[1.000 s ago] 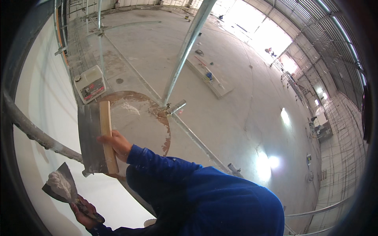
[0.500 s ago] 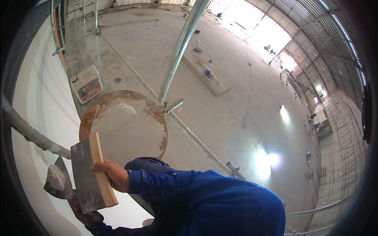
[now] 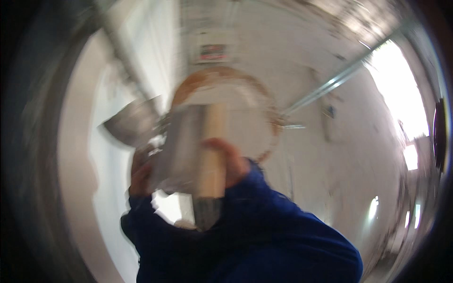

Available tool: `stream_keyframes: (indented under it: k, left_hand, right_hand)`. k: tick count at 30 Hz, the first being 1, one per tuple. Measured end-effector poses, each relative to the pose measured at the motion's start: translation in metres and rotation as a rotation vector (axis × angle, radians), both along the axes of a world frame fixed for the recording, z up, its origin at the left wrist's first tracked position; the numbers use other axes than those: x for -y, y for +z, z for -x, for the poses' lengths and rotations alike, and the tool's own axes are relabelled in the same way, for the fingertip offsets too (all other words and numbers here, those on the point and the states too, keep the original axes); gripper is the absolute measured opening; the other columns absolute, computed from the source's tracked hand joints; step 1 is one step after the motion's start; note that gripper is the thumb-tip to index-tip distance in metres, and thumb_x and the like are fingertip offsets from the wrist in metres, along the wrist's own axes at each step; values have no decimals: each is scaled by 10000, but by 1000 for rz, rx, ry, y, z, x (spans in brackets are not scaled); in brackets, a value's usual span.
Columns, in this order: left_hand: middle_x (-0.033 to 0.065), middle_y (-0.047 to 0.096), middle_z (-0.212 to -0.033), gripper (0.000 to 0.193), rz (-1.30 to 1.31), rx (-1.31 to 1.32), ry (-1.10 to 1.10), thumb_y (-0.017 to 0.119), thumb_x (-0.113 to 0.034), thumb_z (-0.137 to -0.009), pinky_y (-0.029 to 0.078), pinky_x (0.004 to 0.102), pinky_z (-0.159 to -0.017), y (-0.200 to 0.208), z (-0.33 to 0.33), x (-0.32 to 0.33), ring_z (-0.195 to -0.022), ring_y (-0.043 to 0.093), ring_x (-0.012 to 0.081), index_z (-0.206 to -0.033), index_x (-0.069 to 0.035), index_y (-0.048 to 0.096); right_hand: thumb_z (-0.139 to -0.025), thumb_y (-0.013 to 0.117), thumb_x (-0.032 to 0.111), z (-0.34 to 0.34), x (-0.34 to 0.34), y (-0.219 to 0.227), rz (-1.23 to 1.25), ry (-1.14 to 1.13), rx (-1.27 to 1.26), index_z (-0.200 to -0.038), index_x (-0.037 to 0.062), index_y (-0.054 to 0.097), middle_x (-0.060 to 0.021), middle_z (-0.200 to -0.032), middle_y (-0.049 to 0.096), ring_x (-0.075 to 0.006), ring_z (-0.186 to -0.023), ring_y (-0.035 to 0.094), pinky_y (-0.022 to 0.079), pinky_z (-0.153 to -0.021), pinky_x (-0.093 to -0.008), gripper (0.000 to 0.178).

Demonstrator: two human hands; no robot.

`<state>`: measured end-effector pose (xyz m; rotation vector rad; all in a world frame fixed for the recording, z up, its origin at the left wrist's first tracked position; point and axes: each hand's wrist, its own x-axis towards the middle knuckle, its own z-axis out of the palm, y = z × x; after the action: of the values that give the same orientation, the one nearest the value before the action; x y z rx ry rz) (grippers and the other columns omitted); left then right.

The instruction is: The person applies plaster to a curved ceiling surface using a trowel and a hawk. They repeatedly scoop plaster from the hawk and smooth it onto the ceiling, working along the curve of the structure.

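Observation:
The picture is smeared by motion. My right hand [image 3: 231, 162] grips the pale wooden handle of a wide plastering spatula [image 3: 181, 146], whose broad grey blade lies to the left of the handle. On the left, my left hand [image 3: 141, 172] is closed round a putty knife [image 3: 132, 123], its flared blade pointing up and left; its handle is mostly hidden. White smears show between the knife and the wide blade, which look close together; whether they touch I cannot tell. Beyond the spatula lies a round brown board [image 3: 193, 82] with whitish plaster over its middle.
A white wall [image 3: 111, 188] runs along my left, with a scaffold tube [image 3: 120, 56] in front of it. Another metal tube [image 3: 330, 85] slants off to the right of the board. A pale tub [image 3: 212, 40] with a dark and red patch stands beyond the board.
My view has swung left, so hands and board appear further right. The putty knife has tipped, and the white plaster lump on its blade no longer shows. Both hands keep their tools.

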<state>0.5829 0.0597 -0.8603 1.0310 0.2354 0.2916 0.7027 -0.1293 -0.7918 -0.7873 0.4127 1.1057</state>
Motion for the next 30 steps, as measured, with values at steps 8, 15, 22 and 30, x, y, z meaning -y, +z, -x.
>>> stream_keyframes:
  k: [8,15,22,30]
  left_hand:
    - [98,405,-1220,625,-57,111,-138,600,5,-729,389,331,-904,25,-18,24,-1112,423,199,-1262,-3,273]
    - [98,446,-1196,632,-669,-98,-174,610,-7,-721,412,323,-876,22,-33,30,-1068,468,196,-1270,-47,301]
    - [123,504,-1086,678,-889,-60,-3,541,72,-683,473,322,-799,8,-39,34,-963,513,294,-1296,-126,328]
    - [47,537,-899,675,-1321,-150,283,506,103,-658,475,346,-711,35,-44,33,-817,523,243,-1255,-197,415]
  right_hand:
    - [-722,484,194,16,14,29,-38,-67,289,-1177,-44,336,-201,-1001,494,-308,-844,558,483,-738,-433,534]
    - [-684,499,191,6,18,32,-21,-81,267,-1149,-48,366,-208,-972,500,-326,-842,552,481,-722,-448,539]
    - [-620,500,181,5,21,23,28,-33,300,-1111,-23,423,-164,-939,528,-285,-804,556,484,-719,-389,537]
    - [-533,489,116,3,27,26,67,17,298,-1037,-43,460,-159,-870,523,-282,-754,544,481,-693,-376,529]
